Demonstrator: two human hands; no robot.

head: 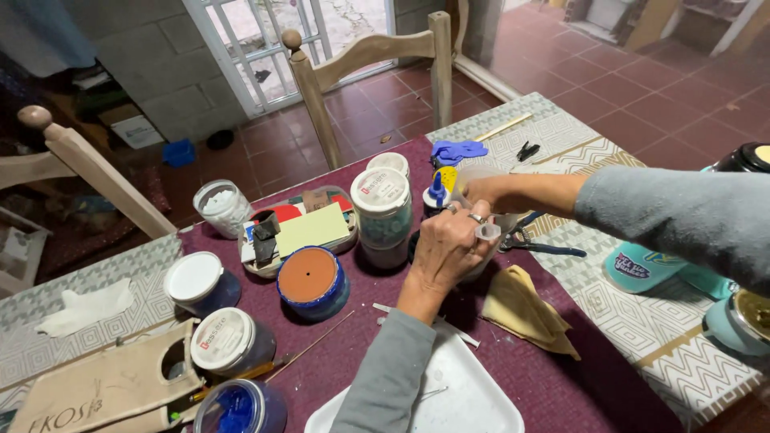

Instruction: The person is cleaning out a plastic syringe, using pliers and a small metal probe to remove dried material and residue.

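my left hand (pixel 449 244) is closed around a clear plastic container (pixel 481 180) at the middle of the maroon cloth (pixel 553 377), with a small clear cap (pixel 487 232) pinched at its fingertips. my right hand (pixel 480 191) reaches in from the right, fingers curled together on the far side of the same container; what exactly it grips is hidden, possibly the rim. just beside the container stands a small bottle with a blue nozzle (pixel 436 195). left of it, two white-lidded jars are stacked (pixel 382 212); nearer me sits a blue tub with a brown lid (pixel 312 281). a yellow cloth (pixel 525 309) lies right of my left wrist, dark-handled pliers (pixel 537 243) beyond it. a white tray (pixel 473 401) sits at the near edge, under my left forearm. blue gloves (pixel 457 150) rest at the far side, near a wooden chair (pixel 369 72).
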